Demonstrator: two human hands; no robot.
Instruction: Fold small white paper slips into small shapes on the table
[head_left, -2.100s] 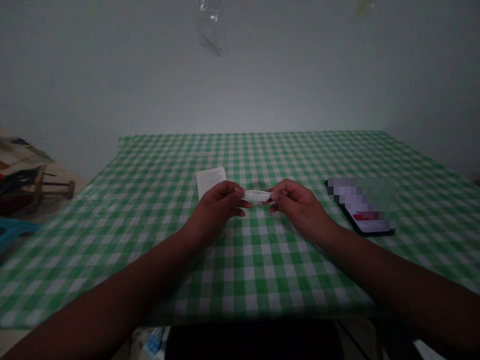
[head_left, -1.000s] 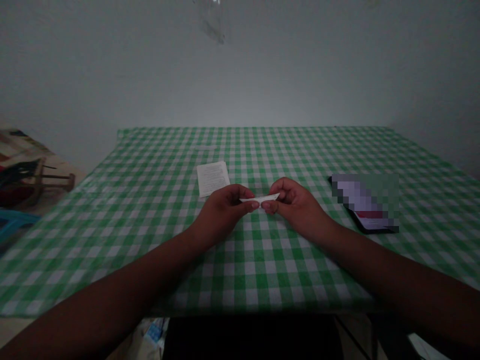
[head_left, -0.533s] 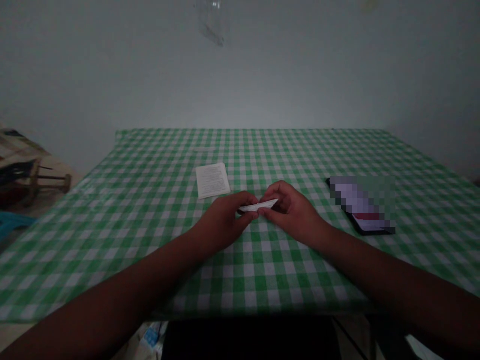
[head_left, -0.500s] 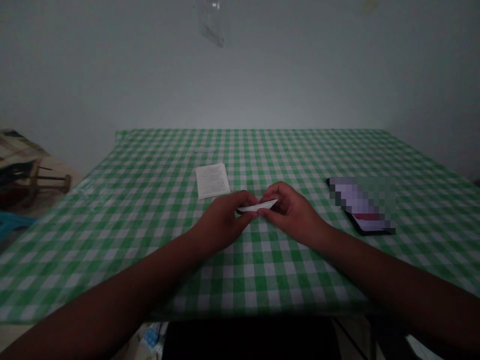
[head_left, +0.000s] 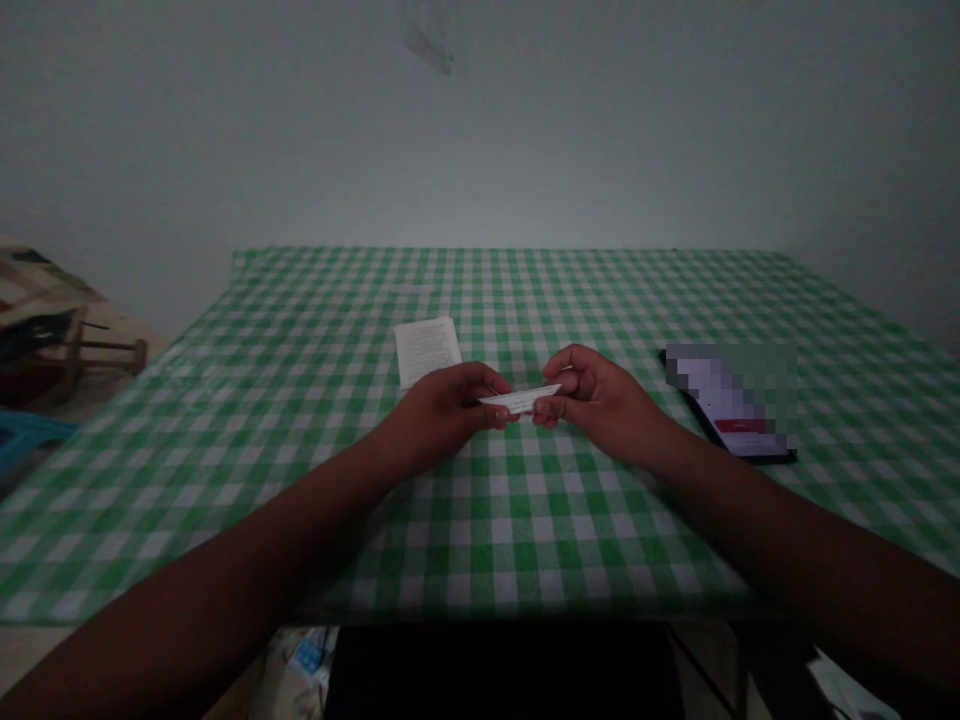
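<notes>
At the frame's centre, over the checked tabletop, the left hand and right hand pinch opposite ends of a white paper piece, each grip nearly closed, apparently steadying it, so any further move calls for light, even pressure.

The paper strip is white, the tablecloth green-white checked.

Head cam, close by nr edge of tbl, looks fwd/down twd wall.
</notes>
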